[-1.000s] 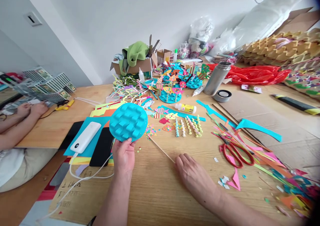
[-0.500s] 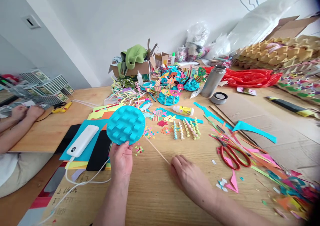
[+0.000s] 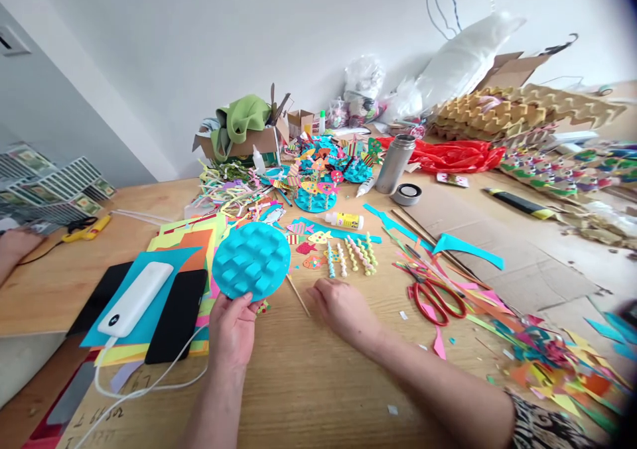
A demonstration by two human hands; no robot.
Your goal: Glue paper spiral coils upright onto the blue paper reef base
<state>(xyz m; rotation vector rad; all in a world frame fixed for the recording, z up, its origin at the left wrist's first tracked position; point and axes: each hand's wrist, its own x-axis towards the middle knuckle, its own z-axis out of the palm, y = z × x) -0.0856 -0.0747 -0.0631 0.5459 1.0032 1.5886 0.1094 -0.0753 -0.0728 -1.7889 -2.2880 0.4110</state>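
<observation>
My left hand [image 3: 233, 329] grips the lower edge of a round blue disc [image 3: 251, 261] with rows of raised paper bumps, thumb on its face. To the right of it, my right hand [image 3: 341, 306] is low over the table with its fingers curled together. Whatever those fingers may hold is hidden. A thin wooden stick [image 3: 298, 295] lies between the two hands, just short of the right fingertips. Beyond the right hand lie several beaded-looking paper strips [image 3: 352, 255] and patterned paper fish [image 3: 305, 248]. A glue bottle [image 3: 347, 221] rests on its side behind them.
Red-handled scissors [image 3: 438, 302] and paper scraps lie at right. A metal flask [image 3: 395, 164] stands behind. At left are a white power bank [image 3: 137, 300] with a cable and a black phone [image 3: 178, 316]. Another person's hand [image 3: 20, 247] shows at the far left.
The view has swung to the right. My right hand has moved forward, away from the stick's near end, which now lies apart from it. My left hand still holds the blue disc.
</observation>
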